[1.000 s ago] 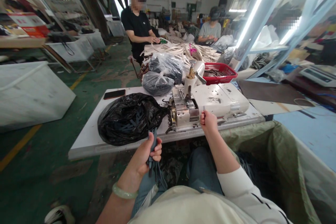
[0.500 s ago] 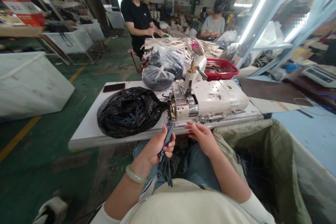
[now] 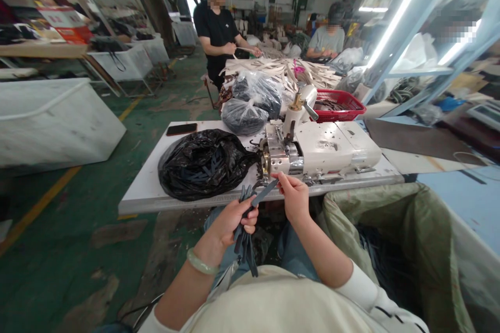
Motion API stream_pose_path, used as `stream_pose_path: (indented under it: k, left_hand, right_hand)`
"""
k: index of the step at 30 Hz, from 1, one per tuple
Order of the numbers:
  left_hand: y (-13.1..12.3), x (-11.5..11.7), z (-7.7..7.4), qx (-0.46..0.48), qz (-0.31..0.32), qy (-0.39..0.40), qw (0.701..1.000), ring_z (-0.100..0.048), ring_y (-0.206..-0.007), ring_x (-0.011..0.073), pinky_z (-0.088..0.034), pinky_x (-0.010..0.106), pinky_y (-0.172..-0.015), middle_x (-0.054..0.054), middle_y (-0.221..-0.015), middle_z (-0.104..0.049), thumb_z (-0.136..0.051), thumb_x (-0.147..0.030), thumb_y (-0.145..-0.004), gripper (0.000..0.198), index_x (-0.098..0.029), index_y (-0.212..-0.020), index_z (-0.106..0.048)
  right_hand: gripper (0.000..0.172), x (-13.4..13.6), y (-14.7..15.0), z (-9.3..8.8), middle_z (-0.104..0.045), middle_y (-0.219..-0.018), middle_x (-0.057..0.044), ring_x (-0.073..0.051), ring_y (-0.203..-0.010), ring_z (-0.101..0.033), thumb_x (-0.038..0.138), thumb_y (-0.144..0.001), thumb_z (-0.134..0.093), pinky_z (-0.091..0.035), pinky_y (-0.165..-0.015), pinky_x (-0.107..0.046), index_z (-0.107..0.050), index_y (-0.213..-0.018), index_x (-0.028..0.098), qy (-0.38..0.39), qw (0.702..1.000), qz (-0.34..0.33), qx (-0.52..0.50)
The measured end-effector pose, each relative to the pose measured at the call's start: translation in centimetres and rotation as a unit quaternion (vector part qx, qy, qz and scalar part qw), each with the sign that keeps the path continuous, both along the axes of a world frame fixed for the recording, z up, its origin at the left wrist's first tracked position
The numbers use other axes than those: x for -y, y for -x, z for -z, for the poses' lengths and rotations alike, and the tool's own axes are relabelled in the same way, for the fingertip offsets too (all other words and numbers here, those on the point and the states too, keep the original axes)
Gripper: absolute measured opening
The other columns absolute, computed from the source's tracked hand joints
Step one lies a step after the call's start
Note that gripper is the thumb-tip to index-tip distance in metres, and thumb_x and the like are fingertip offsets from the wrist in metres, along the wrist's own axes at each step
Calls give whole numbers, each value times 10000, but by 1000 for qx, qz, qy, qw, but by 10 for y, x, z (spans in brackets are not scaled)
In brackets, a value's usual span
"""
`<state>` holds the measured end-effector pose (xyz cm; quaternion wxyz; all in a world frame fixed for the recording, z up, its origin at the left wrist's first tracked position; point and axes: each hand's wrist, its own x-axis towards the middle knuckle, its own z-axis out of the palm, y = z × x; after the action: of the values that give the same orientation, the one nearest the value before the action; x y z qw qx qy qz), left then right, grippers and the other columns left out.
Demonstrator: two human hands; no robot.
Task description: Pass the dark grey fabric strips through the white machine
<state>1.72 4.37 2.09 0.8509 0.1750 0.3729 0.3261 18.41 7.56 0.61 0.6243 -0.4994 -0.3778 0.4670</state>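
Observation:
My left hand [image 3: 235,218] is closed round a bundle of dark grey-blue strips [image 3: 245,250], whose ends hang below the fist and fan out above it. Between thumb and fingers, my right hand [image 3: 292,195] pinches the upper end of one strip [image 3: 265,192], which slants up from the bundle. Both hands are in front of the table edge, just short of the cream-coloured machine [image 3: 332,145] with its metal head [image 3: 279,153]. To the left of that head lies a black plastic bag [image 3: 203,164] with its gathered end against the machine.
A phone [image 3: 182,129] lies on the white table [image 3: 136,187]. Clear bags of dark pieces [image 3: 246,114] and a red basket [image 3: 339,106] stand behind the machine. At my right is a green cloth-lined bin [image 3: 425,213] with dark strips inside. Two people work beyond.
My right hand has gone from open and empty to pinching one strip's end, pulling it up out of the bundle. The view has turned slightly left.

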Motion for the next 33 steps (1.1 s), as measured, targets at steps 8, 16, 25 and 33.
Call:
stream_pose_path:
  k: [8,16,25,33]
  left_hand:
    - [-7,-2,-3,-16,-7,-28,999,-233,-385,-17,-227,105,-373,-82,-510,-361,-741,-343,-730,299,-72,-748,-617]
    - [-7,-5,0,-12,-19,-6,1000,-227,-374,-12,-240,99,-360,-94,-497,-328,-723,-346,-756,287,-111,-705,-567]
    - [3,-6,-2,-5,-62,-4,998,-230,-370,-24,-246,85,-344,-91,-506,-354,-770,-338,-708,310,-104,-693,-567]
    - [8,-8,-2,-5,-82,7,997,-241,-367,-26,-238,86,-338,-86,-499,-374,-790,-323,-685,320,-94,-674,-567]
  right_hand:
    - [298,4,-2,-4,-630,-715,-38,-123,-524,-455,460,-816,-612,-372,-486,-252,-694,-778,176,-24,1000,8,-3]
    - [306,-3,2,9,-609,-678,-19,-71,-460,-413,462,-735,-705,-323,-433,-205,-630,-748,165,7,966,-209,-155]
    - [261,-83,-42,23,-329,-378,86,-37,-343,-179,358,-688,-695,-85,-344,-203,-577,-612,138,139,985,-44,-89]
    - [226,-95,-42,31,-255,-369,106,-40,-336,-146,308,-717,-637,-101,-323,-196,-524,-583,165,144,984,-11,-105]
